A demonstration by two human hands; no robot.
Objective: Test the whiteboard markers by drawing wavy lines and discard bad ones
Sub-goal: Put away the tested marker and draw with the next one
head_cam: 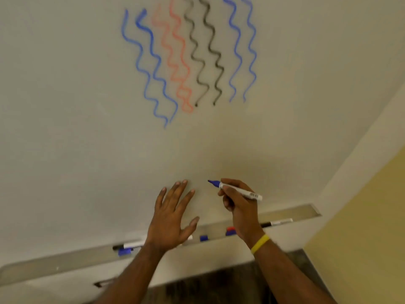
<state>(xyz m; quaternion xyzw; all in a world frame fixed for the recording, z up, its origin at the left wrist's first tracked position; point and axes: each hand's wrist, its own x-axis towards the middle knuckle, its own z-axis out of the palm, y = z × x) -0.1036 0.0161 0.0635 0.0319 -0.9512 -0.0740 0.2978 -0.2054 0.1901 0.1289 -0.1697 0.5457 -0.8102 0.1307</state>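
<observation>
My right hand grips an uncapped blue marker, white barrel, tip pointing up and left just off the whiteboard. My left hand is spread flat with straight fingers in front of the board's lower part, holding nothing. Higher on the board are several wavy lines in blue, faint red and black. On the metal tray under the board lie a black-capped marker, a marker with a blue cap, a loose blue cap and a red and blue cap.
A yellow wall meets the board's white frame on the right. A dark floor shows below the tray between my arms. A yellow band sits on my right wrist.
</observation>
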